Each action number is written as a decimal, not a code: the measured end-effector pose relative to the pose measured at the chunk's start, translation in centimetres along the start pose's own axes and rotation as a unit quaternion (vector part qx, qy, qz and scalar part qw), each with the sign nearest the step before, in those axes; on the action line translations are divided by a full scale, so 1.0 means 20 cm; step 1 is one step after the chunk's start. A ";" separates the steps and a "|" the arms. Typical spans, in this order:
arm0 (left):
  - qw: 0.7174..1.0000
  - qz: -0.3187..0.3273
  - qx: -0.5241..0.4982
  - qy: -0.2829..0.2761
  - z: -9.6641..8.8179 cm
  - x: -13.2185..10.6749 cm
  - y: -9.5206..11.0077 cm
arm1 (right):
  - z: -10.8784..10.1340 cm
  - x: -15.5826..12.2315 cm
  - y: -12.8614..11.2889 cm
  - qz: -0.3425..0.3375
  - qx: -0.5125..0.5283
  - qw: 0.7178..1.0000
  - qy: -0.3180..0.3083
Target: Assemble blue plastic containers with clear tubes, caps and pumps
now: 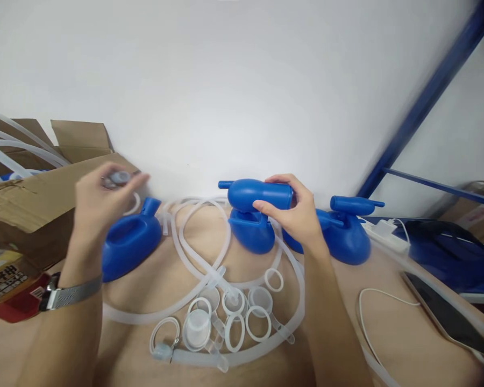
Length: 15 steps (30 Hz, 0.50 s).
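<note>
My right hand [296, 212] is closed round the wide end of a blue plastic funnel-shaped head [248, 194], which lies sideways above a blue bottle [253, 234]. Whether the two are joined I cannot tell. Raised at the left, my left hand [108, 193] is smeared by motion, its fingers curled on a small translucent plastic fitting [120, 177]. Below that hand a blue bottle with a slanted neck [133, 242] lies on the table. Translucent lids [197, 329] and white rings [258, 323] are gathered between my arms, among loops of clear hose [226, 244].
An open cardboard box [64, 183] with hoses stands at the left, beside a red-labelled jar [14, 285]. More blue bottles [349, 242] are right of my right hand. A phone [447, 312], a white cable [363, 322] and a power strip [391, 239] lie at the right.
</note>
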<state>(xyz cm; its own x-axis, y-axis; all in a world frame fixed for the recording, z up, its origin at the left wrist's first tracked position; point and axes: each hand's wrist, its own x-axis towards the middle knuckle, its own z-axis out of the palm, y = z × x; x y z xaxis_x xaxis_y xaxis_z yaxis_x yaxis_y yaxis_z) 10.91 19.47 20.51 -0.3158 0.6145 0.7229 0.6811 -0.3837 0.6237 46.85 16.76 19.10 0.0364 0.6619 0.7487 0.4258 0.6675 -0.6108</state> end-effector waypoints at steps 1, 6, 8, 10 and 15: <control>0.999 0.002 0.005 0.042 -0.05 0.03 -0.04 | -0.02 0.00 0.03 0.014 -0.004 1.000 -0.006; 0.991 -0.036 0.098 0.081 -0.18 0.12 -0.47 | -0.03 0.01 0.19 0.108 -0.028 0.994 0.004; 0.990 -0.048 0.122 0.046 -0.17 0.14 -0.66 | -0.02 0.01 0.22 0.120 -0.036 0.992 0.018; 0.995 -0.015 0.094 0.035 -0.15 0.16 -0.77 | 0.00 0.02 0.22 0.113 -0.040 0.992 0.027; 0.996 -0.016 -0.080 0.025 -0.03 0.15 -0.52 | 0.05 0.03 0.18 0.013 -0.056 0.998 -0.001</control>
<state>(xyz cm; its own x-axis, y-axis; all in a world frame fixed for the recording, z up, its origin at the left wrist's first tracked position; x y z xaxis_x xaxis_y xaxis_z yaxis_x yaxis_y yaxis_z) 2.43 24.85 16.39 -0.3720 0.5943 0.7131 0.5574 -0.4712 0.6835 47.61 19.87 17.03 0.0469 0.6796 0.7321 0.5231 0.6077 -0.5976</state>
